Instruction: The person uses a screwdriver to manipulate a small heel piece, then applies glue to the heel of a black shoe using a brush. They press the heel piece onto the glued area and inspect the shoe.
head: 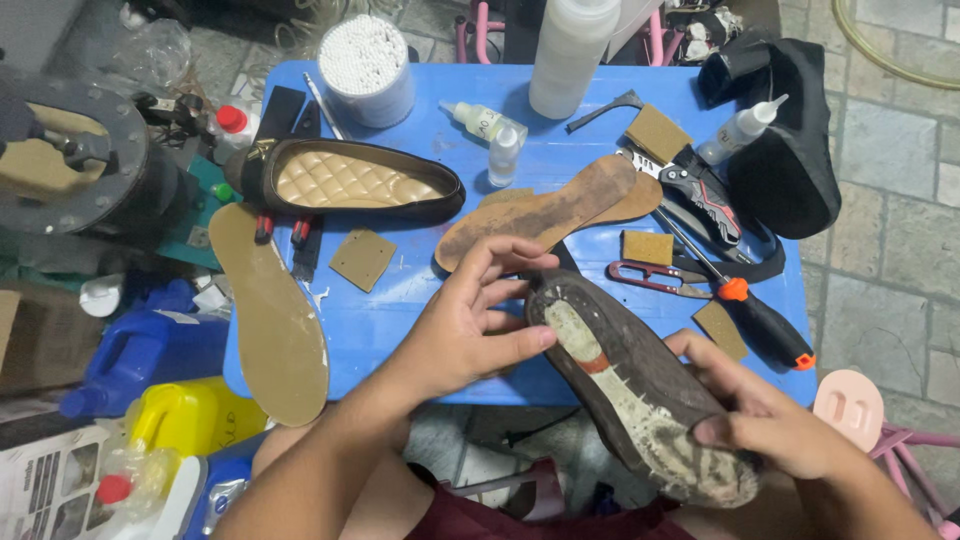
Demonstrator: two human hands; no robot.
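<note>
Dark flat shoe (640,385) turned sole-up, glue-crusted underside showing, held over the near edge of the blue table (400,320). Clamped at the heel end by the right hand (780,425), thumb on the sole; pinched at the toe by the left hand (470,325), fingers spread around the tip. Just beyond, two worn brown soles (550,210), possibly leather. Farther left, a quilted-lined black shoe (350,180); at right, red snips (645,275) and an orange-collared screwdriver (750,310).

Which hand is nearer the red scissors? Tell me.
Left. The left hand grips the shoe's toe, just left of the scissors; the right hand holds its heel, farther below.
</note>
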